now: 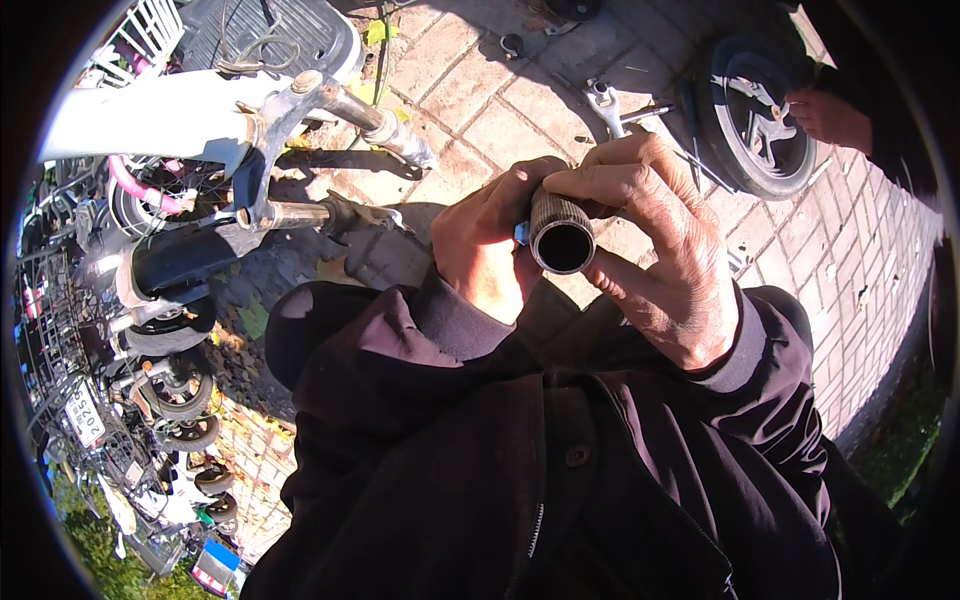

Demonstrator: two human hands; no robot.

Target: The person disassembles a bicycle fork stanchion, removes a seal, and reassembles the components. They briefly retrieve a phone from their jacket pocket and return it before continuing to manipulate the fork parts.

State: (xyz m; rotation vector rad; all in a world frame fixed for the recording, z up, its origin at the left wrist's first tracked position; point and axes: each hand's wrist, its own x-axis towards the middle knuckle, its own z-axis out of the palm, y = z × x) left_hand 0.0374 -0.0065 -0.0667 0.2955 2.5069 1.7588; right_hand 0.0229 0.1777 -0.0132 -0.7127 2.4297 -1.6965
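A hollow metal tube [562, 232] with a ridged outer wall is held between my two hands, its round open end facing up at me. My left hand [478, 235] is closed around its left side, the fingers partly hidden. From the right, my right hand [668, 240] pinches the tube near its end, thumb below and fingers above. A small blue bit [522, 233] shows beside the tube at my left hand; I cannot make out what it is. The tube's far end is hidden.
At left, a two-legged front fork [275, 130] sticks out from a white body panel [150, 115]. A wheel [712, 130] lies on the brick paving at right, with another person's hand [832, 120] by it. A wrench [605, 104] lies beyond my hands. Parked two-wheelers [175, 385] line the left.
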